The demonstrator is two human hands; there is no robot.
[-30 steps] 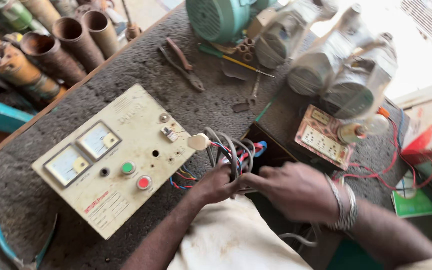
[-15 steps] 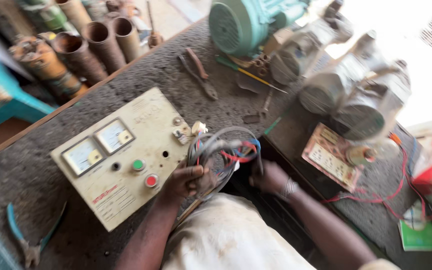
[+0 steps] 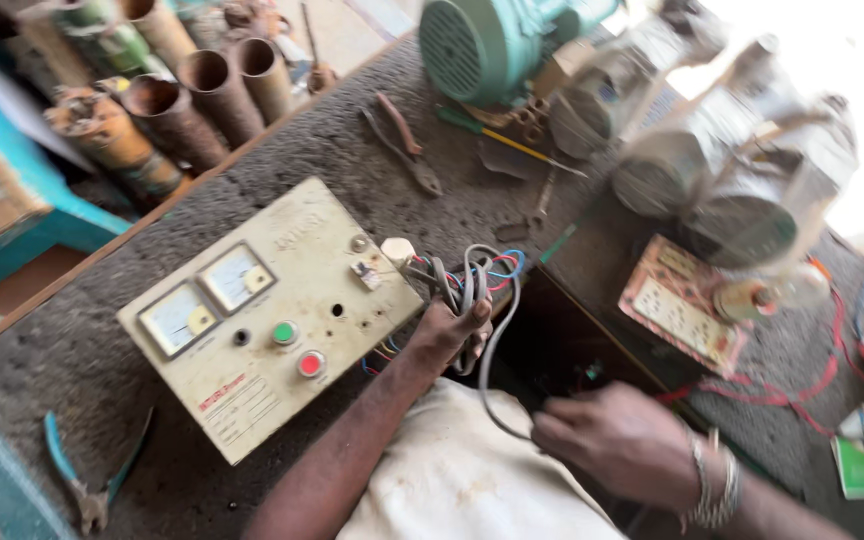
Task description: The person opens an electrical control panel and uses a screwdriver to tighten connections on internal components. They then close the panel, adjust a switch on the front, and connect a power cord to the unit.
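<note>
Left hand (image 3: 449, 328) gripping the wire bundle (image 3: 472, 285) by the cream panel (image 3: 267, 315) with its white-and-red label (image 3: 235, 397); right hand (image 3: 617, 440) pinching one grey wire (image 3: 492, 385).

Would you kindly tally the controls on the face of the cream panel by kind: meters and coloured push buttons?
On the cream control panel, which the left hand grips at its right edge beside the wire bundle:
Meters: 2
Green push buttons: 1
Red push buttons: 1
Total: 4

Rough grey workbench (image 3: 352, 130), bright daylight
</note>
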